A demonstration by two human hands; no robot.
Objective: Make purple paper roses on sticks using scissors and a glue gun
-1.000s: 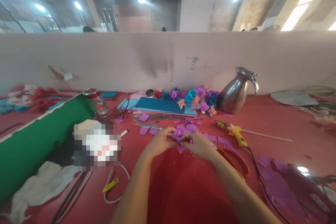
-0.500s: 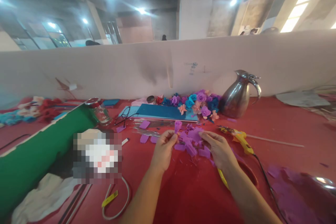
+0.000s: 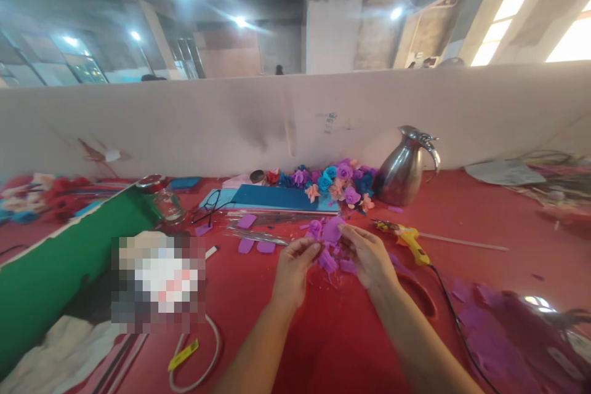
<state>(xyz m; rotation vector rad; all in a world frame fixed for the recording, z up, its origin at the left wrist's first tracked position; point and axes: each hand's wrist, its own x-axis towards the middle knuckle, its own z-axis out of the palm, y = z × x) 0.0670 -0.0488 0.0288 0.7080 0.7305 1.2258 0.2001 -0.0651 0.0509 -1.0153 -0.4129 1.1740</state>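
My left hand (image 3: 295,268) is closed in a pinch at the base of a small purple paper flower (image 3: 315,228), whose stem is mostly hidden by the fingers. Between the thumb and fingers of my right hand (image 3: 369,255) is a purple paper petal (image 3: 331,231), held close beside the flower. Below them lie loose purple paper pieces (image 3: 327,261) on the red table (image 3: 332,345). More cut purple petals (image 3: 246,246) are to the left of my left hand, by a bundle of thin wires (image 3: 258,236).
Finished paper flowers (image 3: 344,172) lie at the back beside a steel jug (image 3: 402,166). A yellow glue gun (image 3: 413,245) with a black cord is on the right. Blue sheets (image 3: 272,196), glasses (image 3: 212,206), a glass jar (image 3: 168,203) and a green panel (image 3: 60,265) are leftward.
My left hand has turned and brought the flower rightward, next to the petal. My right hand still pinches the petal. The whole view has shifted slightly.
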